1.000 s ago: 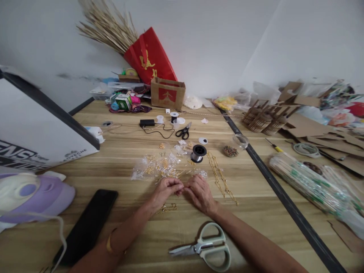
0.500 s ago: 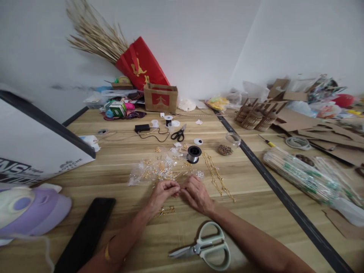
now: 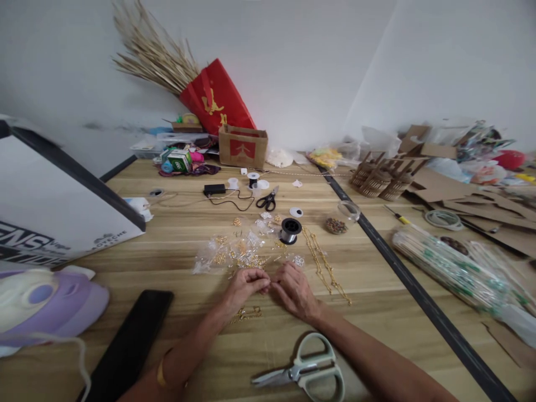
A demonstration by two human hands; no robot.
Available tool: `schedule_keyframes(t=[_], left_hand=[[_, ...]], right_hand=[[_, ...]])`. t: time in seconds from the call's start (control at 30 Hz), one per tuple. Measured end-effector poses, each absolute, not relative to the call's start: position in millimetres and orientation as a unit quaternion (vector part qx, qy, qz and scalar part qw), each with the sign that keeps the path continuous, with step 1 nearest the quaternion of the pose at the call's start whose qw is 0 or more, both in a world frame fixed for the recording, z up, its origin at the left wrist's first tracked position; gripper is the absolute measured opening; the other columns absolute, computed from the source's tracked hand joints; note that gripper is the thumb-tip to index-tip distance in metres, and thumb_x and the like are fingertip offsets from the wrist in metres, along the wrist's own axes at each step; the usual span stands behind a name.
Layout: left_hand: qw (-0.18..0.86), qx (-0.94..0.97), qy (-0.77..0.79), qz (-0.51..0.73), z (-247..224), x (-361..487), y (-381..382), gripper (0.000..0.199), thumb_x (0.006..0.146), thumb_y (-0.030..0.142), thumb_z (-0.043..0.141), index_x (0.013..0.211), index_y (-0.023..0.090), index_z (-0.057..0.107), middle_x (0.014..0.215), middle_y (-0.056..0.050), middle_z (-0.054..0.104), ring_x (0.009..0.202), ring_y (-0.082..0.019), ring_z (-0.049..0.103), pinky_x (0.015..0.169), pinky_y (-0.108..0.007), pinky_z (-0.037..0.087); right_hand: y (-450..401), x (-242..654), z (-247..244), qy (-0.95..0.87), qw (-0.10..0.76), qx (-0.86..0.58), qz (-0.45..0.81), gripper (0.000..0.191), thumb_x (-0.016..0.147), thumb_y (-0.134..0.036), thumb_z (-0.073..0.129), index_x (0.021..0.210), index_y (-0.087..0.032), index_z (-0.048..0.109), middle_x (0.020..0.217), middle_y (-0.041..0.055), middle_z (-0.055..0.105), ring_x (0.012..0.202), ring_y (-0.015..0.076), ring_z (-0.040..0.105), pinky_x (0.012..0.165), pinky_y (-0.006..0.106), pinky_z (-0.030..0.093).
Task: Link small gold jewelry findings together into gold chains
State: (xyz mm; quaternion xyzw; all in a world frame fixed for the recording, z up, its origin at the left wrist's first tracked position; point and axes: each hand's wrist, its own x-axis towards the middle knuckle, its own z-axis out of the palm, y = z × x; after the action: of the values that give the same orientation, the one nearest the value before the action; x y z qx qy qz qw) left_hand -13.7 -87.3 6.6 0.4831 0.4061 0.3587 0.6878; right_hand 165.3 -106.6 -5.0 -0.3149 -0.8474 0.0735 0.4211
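My left hand [image 3: 248, 287] and my right hand [image 3: 293, 290] meet over the middle of the table, fingertips pinched close together. What they pinch is too small to make out. Just beyond them lie clear bags [image 3: 213, 254] of small gold and silver pieces. A spool of thin wire [image 3: 290, 230] stands past my right hand. Gold chains [image 3: 320, 259] stretch over the wood to its right. Under my left wrist is a short gold chain [image 3: 250, 316]. Large pale-handled scissors [image 3: 307, 368] lie nearest me, between my forearms.
On the left are a black phone [image 3: 129, 340], a purple and white object [image 3: 54, 307] and a big white box [image 3: 58, 212]. Small black scissors [image 3: 268, 201], a jar of beads [image 3: 336, 224] and wrapped sticks [image 3: 448, 273] lie farther out. A paper bag [image 3: 243, 146] stands behind.
The whole view has shifted slightly, so things appear a little farther right and lower. Both hands keep nearly the same pinched pose over the table.
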Motion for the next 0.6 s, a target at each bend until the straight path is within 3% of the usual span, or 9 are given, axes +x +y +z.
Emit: schedule_keyframes(t=[0.37,0.6], left_hand=[[0.708,0.47,0.401,0.342,6.4,-15.0,-85.9,0.026,0.05,0.029,0.082,0.063,0.012,0.068,0.054,0.0,0.063,0.05,-0.011,0.054,0.056,-0.024,0.043],[0.71,0.482,0.387,0.338,2.9,-17.8,-85.0,0.026,0.052,0.031,0.08,0.062,0.011,0.066,0.053,0.0,0.062,0.05,-0.01,0.053,0.056,-0.024,0.043]], right_hand=[[-106.9,166.8,-9.5,-0.854,0.416,-0.302,0.085,0.008,0.09,-0.014,0.046,0.089,-0.018,0.052,0.078,0.0046,0.057,0.073,0.0175,0.05,0.072,0.036,0.043],[-107.3,167.2,-12.6,-0.851,0.423,-0.292,0.111,0.008,0.091,-0.016,0.045,0.088,-0.019,0.052,0.08,0.0057,0.057,0.075,0.0182,0.05,0.073,0.036,0.044]])
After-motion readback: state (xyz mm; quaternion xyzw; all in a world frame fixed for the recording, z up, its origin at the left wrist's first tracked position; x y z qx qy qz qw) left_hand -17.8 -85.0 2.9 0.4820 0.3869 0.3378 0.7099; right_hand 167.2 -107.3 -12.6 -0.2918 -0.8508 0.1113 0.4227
